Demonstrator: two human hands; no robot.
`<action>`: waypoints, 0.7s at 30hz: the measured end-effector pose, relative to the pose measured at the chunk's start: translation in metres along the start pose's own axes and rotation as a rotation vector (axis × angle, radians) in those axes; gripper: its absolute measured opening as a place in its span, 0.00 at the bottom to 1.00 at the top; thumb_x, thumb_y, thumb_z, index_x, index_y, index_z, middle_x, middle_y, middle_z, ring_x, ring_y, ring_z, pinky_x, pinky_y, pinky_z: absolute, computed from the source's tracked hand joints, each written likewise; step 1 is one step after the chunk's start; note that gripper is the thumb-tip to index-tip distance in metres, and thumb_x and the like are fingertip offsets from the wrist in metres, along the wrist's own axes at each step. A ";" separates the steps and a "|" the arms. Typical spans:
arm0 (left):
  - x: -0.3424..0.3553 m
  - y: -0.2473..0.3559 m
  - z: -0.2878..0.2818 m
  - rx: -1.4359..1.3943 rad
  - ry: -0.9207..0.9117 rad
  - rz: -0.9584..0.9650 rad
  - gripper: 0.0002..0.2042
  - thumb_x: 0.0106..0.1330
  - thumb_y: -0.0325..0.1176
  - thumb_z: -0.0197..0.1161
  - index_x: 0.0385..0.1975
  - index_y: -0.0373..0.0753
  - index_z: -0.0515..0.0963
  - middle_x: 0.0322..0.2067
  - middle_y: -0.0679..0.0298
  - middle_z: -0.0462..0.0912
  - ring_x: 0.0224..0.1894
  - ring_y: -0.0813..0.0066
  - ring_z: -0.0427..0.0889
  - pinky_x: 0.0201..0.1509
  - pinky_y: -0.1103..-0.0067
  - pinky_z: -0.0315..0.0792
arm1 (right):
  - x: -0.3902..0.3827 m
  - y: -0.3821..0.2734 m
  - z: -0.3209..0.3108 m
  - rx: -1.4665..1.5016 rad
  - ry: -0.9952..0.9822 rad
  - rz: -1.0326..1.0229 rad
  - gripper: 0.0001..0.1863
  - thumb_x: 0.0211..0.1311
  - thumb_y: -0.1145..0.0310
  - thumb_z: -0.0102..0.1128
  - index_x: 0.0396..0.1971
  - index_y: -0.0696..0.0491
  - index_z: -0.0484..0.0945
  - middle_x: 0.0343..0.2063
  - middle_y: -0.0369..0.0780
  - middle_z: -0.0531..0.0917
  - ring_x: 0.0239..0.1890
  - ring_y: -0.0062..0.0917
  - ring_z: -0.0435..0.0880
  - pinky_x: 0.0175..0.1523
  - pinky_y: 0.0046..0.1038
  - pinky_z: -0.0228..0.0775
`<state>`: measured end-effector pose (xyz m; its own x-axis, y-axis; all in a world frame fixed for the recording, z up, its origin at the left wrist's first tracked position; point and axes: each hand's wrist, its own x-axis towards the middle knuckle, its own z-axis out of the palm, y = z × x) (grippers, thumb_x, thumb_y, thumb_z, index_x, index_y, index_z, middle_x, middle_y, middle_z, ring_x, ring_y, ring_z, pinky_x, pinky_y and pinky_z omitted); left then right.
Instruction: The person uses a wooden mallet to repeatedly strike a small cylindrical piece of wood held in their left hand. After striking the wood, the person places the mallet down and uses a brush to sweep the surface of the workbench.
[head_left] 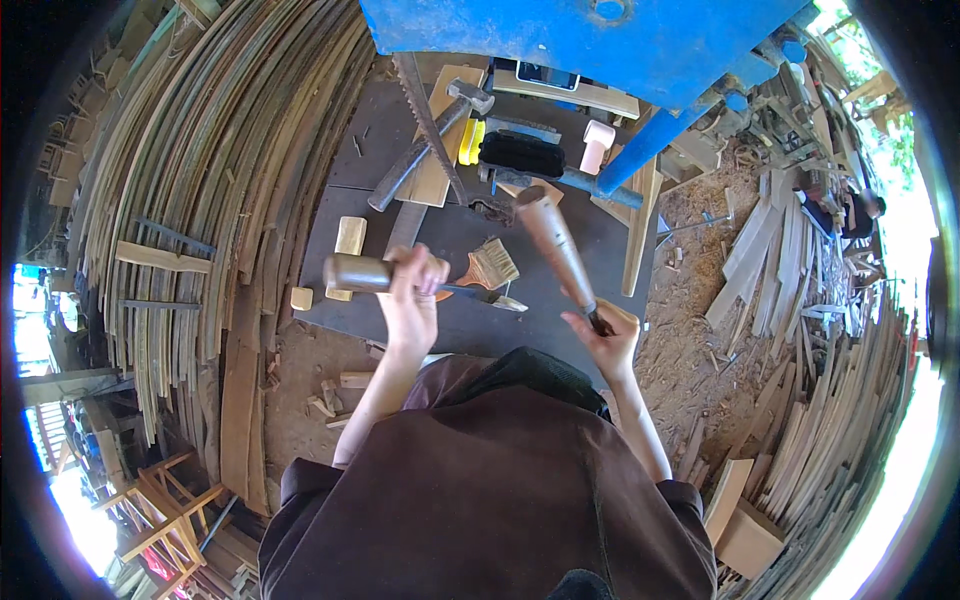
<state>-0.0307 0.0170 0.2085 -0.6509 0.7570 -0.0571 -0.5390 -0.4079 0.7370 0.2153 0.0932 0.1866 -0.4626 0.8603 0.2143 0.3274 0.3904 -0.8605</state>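
Observation:
My left hand [411, 290] is closed round a tool with a cylindrical wooden handle [354, 272], held crosswise, its steel blade [480, 292] pointing right. My right hand [608, 338] grips the dark lower end of a long cylindrical wooden tool [552, 245], tilted up and forward. Under and beside them on the dark workbench [470, 330] lie a paintbrush [492, 264] and small wooden blocks [350, 236]. Farther forward are a hammer [468, 94], a rusty saw [426, 128], boards [438, 190], a yellow plastic object [468, 140] and a pale pink container [596, 148].
A blue metal machine [560, 30] overhangs the bench's back. Stacked long timber [190, 170] fills the left, more piles [820, 420] the right. A person [850, 215] is at the far right. Scraps lie on the dirt floor [685, 260]. Wooden chair frames [165, 510] stand lower left.

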 end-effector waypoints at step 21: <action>-0.011 -0.131 -0.024 0.681 -0.438 0.182 0.09 0.57 0.25 0.64 0.20 0.38 0.71 0.19 0.68 0.73 0.22 0.82 0.70 0.27 0.81 0.65 | -0.040 -0.049 -0.058 0.039 0.034 -0.054 0.13 0.50 0.69 0.71 0.25 0.62 0.78 0.16 0.38 0.74 0.17 0.19 0.71 0.22 0.23 0.60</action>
<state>0.0341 0.0504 0.0966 -0.3533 0.8968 0.2662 0.0879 -0.2514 0.9639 0.2653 0.0581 0.2471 -0.4502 0.8491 0.2762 0.2701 0.4244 -0.8643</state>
